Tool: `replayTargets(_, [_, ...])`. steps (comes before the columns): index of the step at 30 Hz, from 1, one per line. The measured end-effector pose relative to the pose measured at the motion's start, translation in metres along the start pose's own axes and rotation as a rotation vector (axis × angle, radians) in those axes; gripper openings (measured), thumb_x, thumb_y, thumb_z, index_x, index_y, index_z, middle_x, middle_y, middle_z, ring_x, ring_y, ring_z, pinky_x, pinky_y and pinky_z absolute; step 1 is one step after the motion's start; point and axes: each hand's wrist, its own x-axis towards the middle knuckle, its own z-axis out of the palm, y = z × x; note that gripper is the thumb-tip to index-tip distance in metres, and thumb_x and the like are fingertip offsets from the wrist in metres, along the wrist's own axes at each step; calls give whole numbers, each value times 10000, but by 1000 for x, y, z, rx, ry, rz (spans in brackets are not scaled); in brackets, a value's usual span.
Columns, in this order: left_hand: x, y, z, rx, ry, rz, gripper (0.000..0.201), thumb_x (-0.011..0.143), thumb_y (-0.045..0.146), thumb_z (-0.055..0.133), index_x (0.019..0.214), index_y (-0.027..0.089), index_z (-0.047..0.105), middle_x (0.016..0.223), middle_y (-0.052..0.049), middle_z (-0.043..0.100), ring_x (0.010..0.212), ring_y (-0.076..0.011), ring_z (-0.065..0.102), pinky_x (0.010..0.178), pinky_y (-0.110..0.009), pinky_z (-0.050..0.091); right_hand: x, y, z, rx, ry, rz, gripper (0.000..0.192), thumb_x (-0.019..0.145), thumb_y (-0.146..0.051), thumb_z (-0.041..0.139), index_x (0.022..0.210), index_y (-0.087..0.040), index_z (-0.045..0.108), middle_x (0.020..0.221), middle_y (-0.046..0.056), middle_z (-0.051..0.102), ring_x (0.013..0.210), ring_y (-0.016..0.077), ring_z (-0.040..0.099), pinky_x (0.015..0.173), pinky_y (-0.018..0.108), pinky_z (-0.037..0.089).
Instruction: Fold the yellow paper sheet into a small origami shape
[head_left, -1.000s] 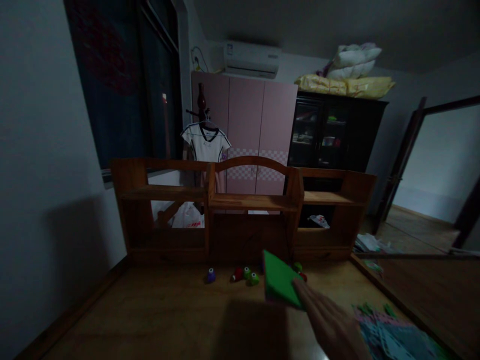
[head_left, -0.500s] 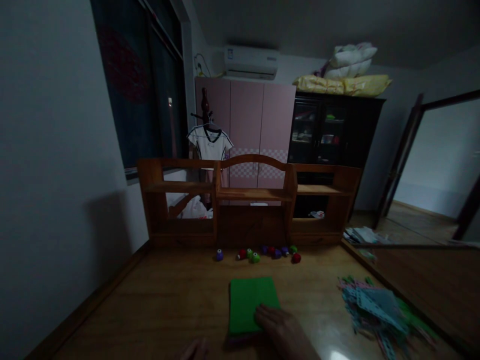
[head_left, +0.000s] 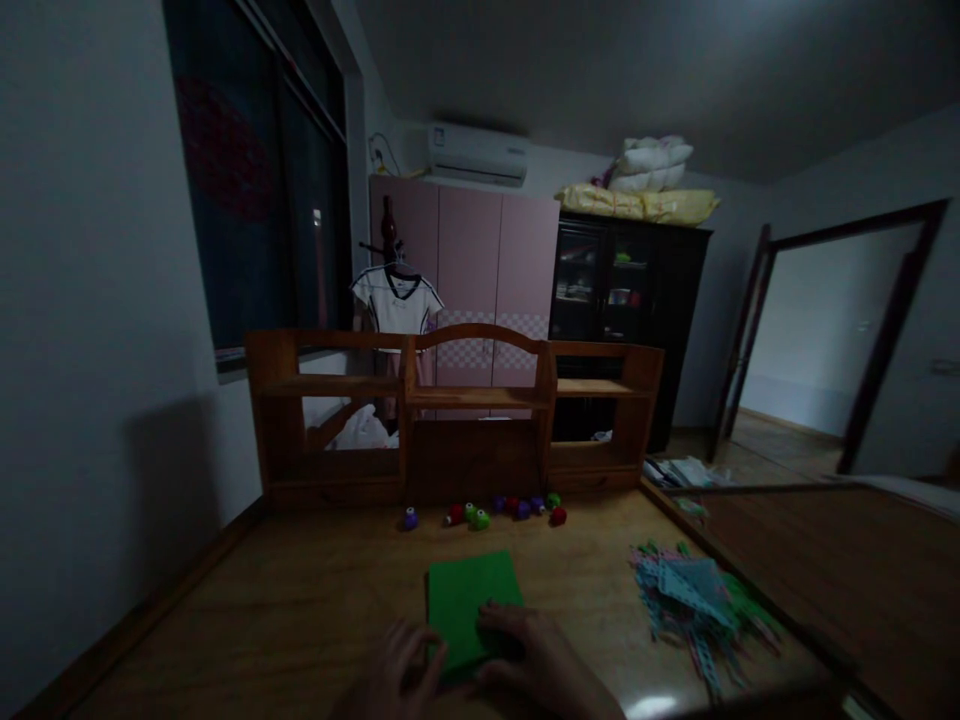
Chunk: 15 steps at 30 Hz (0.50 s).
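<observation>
Head view: both hands, left [head_left: 397, 665] and right [head_left: 529, 655], spread flat on green sheet [head_left: 469, 600]; punches [head_left: 480, 515] at 12 o'clock.

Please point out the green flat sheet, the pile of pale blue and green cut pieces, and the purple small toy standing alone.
Green flat sheet [head_left: 471, 598], head view, its upper middle.
Pile of pale blue and green cut pieces [head_left: 694, 590], head view, its centre.
Purple small toy [head_left: 409, 519], head view, its body.
</observation>
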Motion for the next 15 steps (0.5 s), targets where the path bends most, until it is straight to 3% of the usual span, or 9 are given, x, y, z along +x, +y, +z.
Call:
replayTargets(2, [16, 9, 14, 39, -81, 108, 316, 822, 476, 459, 919, 227, 627, 1043, -59, 583, 1031, -202, 514, 921, -313, 407, 1, 5, 1, 37, 13, 3, 522, 709, -471, 649, 1190, -288, 566, 1218, 46, 564, 1126, 264, 506, 968, 386, 385])
replayTargets(5, [31, 17, 23, 85, -161, 160, 341, 761, 479, 558, 987, 230, 614, 1103, -65, 535, 1025, -211, 500, 906, -316, 398, -1, 8, 4, 78, 39, 6, 538, 689, -483, 663, 1186, -300, 568, 1206, 40, 572, 1119, 268, 511, 958, 381, 396])
replayTargets(8, [37, 16, 22, 143, -202, 198, 400, 698, 471, 632, 1028, 248, 598, 1122, -59, 512, 1016, -220, 491, 889, -321, 393, -2, 9, 8, 101, 79, 20, 642, 594, -501, 730, 1181, -294, 573, 1211, 52, 567, 1125, 285, 502, 960, 393, 393])
replayTargets(15, [41, 17, 16, 306, -259, 317, 384, 726, 477, 590, 1022, 233, 583, 1071, -63, 517, 977, -224, 494, 853, -334, 391, -1, 13, 11, 185, 124, 70, 544, 618, -519, 704, 1084, -245, 634, 1164, 56, 597, 1087, 274, 534, 950, 392, 401])
